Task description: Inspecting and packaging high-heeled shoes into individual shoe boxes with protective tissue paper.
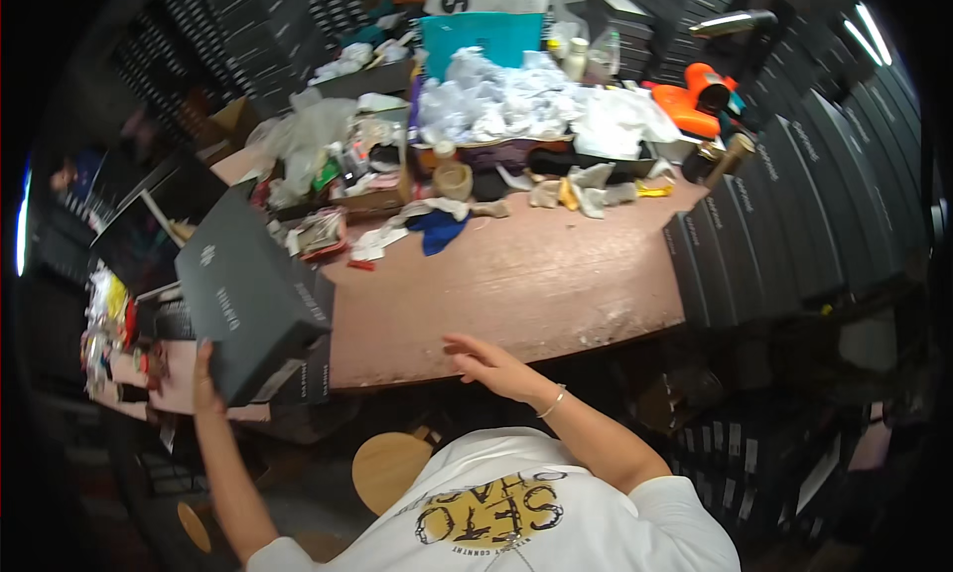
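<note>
At the left end of the pinkish worktop (506, 284), my left hand (206, 378) grips the near left edge of a dark grey cardboard box (243, 294) with pale print. The lid is on, and the box is tilted. Its underside is partly over another dark box (316, 371) at the table's front edge; whether the two touch I cannot tell. My left fingers are mostly hidden by the box. Over the table's front edge, my right hand (486, 361) is held out with its fingers apart and nothing in it.
Stacked dark boxes (754, 224) line the table's right end. Along the back lie crumpled white paper (506, 95), a blue cloth (440, 231), a jar (453, 180) and an orange tool (690, 105). Below the front edge stands a round wooden stool (390, 470).
</note>
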The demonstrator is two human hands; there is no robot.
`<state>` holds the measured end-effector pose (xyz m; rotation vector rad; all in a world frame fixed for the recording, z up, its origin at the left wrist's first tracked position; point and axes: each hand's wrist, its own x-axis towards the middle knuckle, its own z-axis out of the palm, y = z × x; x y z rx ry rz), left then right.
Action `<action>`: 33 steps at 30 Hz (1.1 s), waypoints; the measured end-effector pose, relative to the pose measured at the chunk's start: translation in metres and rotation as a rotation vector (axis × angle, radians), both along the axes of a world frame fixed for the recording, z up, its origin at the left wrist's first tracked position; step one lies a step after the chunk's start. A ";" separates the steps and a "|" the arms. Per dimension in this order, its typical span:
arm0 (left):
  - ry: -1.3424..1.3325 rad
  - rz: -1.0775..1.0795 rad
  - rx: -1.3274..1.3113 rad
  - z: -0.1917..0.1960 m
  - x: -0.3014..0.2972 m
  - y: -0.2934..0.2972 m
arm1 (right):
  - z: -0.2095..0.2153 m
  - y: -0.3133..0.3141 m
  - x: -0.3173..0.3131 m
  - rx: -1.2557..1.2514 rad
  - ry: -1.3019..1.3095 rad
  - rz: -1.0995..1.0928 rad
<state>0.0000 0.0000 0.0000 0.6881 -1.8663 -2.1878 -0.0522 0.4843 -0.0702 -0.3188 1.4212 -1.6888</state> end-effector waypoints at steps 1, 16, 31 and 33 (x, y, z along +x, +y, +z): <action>-0.086 0.077 -0.019 -0.003 0.013 0.058 | -0.006 0.020 0.015 0.034 -0.035 -0.085; -0.391 -0.265 0.571 -0.201 -0.087 0.378 | -0.117 0.169 -0.071 0.715 -0.044 -0.303; -0.310 -0.232 0.207 -0.093 -0.097 0.234 | -0.016 0.050 -0.044 0.359 0.890 -0.055; -0.398 -0.298 -0.820 -0.141 -0.083 0.205 | -0.028 0.069 -0.063 0.981 1.057 -0.134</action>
